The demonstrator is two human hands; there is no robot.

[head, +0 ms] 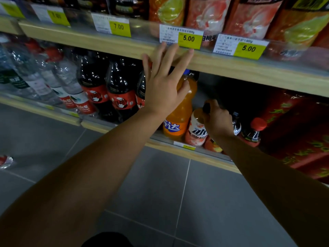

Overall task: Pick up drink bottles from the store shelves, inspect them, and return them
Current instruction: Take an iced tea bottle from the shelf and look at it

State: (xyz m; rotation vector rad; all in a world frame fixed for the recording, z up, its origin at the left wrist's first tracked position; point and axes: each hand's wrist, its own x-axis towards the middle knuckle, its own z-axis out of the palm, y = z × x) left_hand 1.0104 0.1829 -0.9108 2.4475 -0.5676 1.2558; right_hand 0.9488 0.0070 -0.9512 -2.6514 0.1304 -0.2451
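Observation:
My left hand (163,81) is spread with straight fingers in front of the upper wooden shelf edge (249,72), its thumb touching the shoulder of a tall orange soda bottle (179,113) with a blue cap on the lower shelf. My right hand (218,120) grips the black-capped neck of a smaller peach-coloured drink bottle (195,130) that stands just right of the orange bottle. The peach bottle's top is partly hidden by my fingers.
Dark cola bottles (121,90) and clear water bottles (58,81) fill the lower shelf to the left. A red-capped dark bottle (254,131) and red cartons (306,139) stand at the right. Pouches and yellow price tags (189,39) line the upper shelf. Grey floor tiles (160,184) lie below.

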